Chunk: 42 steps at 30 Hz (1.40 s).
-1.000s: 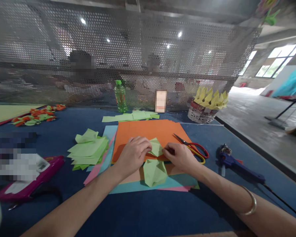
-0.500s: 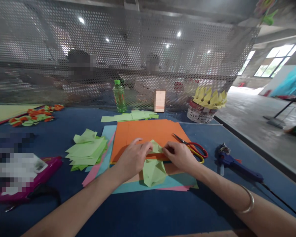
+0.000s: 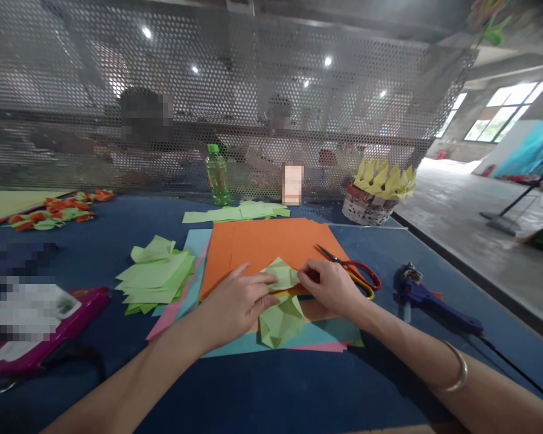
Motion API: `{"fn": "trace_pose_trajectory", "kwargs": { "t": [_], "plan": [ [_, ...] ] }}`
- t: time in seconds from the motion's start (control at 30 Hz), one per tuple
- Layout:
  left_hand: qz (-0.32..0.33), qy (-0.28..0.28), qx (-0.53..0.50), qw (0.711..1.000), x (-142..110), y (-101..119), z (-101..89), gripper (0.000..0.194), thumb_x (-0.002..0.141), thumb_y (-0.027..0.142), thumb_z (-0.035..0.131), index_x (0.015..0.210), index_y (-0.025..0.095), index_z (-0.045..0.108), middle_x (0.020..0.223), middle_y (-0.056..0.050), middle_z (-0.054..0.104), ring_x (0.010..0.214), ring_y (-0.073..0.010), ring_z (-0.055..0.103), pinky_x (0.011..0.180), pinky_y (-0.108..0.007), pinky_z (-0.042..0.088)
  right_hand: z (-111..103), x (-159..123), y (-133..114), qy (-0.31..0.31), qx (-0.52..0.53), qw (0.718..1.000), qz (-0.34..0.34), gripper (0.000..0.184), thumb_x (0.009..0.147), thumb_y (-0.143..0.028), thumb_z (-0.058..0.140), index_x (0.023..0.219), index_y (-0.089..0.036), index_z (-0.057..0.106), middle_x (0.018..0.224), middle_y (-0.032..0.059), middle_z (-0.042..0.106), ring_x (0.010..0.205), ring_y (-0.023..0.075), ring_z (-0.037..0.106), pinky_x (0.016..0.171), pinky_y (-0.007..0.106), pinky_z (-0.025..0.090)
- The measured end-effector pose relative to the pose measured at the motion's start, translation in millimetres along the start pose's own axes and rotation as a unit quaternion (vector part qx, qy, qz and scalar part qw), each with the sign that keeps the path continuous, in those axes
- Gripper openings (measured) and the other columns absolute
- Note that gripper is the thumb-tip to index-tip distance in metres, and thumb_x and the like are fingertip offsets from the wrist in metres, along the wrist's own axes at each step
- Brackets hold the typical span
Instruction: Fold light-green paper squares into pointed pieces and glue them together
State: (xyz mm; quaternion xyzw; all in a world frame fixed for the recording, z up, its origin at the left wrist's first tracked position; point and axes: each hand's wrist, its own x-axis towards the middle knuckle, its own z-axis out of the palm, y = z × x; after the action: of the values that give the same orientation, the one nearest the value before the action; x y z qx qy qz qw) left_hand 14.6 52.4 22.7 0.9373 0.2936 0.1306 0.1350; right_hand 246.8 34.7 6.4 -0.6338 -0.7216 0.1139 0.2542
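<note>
Fingers of your right hand [image 3: 329, 288] pinch a green sheet [image 3: 282, 275] by its right corner, just beyond one creased piece [image 3: 280, 325]; your left hand [image 3: 235, 304] rests on it, fingers loosely spread. It looks part-folded; the pile [image 3: 156, 277] seems unfolded, though its layers are hard to tell. Past the scissors [image 3: 341, 261], the blue table [image 3: 377, 247] leaves room before its dark edge [image 3: 479, 281].

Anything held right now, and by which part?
Right hand appears to pinch the upper creased light-green paper piece at its right corner. Left hand has fingers on its left side; no clear grip there.
</note>
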Motion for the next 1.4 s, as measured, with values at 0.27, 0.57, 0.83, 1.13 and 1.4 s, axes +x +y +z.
{"fn": "trace_pose_trajectory", "kwargs": {
  "t": [0.27, 0.57, 0.83, 1.13, 1.4],
  "plan": [
    [-0.074, 0.058, -0.066, 0.993, -3.8, -1.3, 4.3, 0.034, 0.106, 0.043, 0.036, 0.132, 0.024, 0.047, 0.12, -0.008, 0.067, 0.108, -0.0255, 0.065, 0.085, -0.038, 0.053, -0.1, -0.6, 0.7, -0.004, 0.001, 1.0, 0.0, 0.017, 0.087, -0.023, 0.056, 0.072, -0.019, 0.063, 0.068, 0.0004, 0.066, 0.06, 0.0135, 0.055, 0.055, 0.025, 0.028],
    [-0.029, 0.098, 0.016, 0.995, 2.1, 0.2, 16.4, 0.016, 0.097, 0.012, 0.051, 0.102, 0.022, 0.062, 0.104, -0.003, 0.066, 0.091, -0.0203, 0.066, 0.073, -0.03, 0.051, -1.5, -0.3, 2.2, -0.002, 0.02, 1.0, -0.01, 0.018, 0.089, -0.028, 0.054, 0.075, -0.02, 0.06, 0.068, -0.0004, 0.064, 0.06, 0.0142, 0.055, 0.056, 0.026, 0.033],
    [0.036, 0.155, 0.087, 0.983, 7.6, -7.5, 24.3, 0.022, 0.091, 0.0, 0.043, 0.086, 0.018, 0.054, 0.088, -0.004, 0.065, 0.083, -0.02, 0.065, 0.092, -0.042, 0.049, -1.9, 2.4, 6.1, -0.002, 0.168, 0.98, -0.104, 0.021, 0.09, -0.016, 0.046, 0.104, -0.021, 0.06, 0.104, 0.0048, 0.066, 0.094, 0.0183, 0.061, 0.083, 0.031, 0.046],
    [0.145, 0.231, 0.179, 0.945, 3.7, -4.7, 15.3, 0.029, 0.094, -0.004, 0.038, 0.09, 0.016, 0.058, 0.108, -0.009, 0.07, 0.127, -0.0203, 0.057, 0.114, -0.045, 0.032, 4.2, 8.4, 15.5, -0.004, 0.255, 0.966, 0.026, 0.037, 0.094, -0.049, 0.054, 0.116, -0.02, 0.057, 0.084, 0.0008, 0.066, 0.074, 0.0157, 0.059, 0.064, 0.026, 0.044],
    [0.119, 0.281, 0.208, 0.929, 3.8, -3.4, 5.9, 0.023, 0.094, 0.003, 0.048, 0.088, 0.018, 0.063, 0.112, -0.008, 0.07, 0.114, -0.0247, 0.061, 0.106, -0.049, 0.039, 2.0, 14.1, 23.5, -0.048, 0.249, 0.967, -0.002, 0.029, 0.088, -0.043, 0.058, 0.072, -0.018, 0.063, 0.065, -0.0022, 0.056, 0.062, 0.0129, 0.049, 0.059, 0.024, 0.039]
  ]
}}
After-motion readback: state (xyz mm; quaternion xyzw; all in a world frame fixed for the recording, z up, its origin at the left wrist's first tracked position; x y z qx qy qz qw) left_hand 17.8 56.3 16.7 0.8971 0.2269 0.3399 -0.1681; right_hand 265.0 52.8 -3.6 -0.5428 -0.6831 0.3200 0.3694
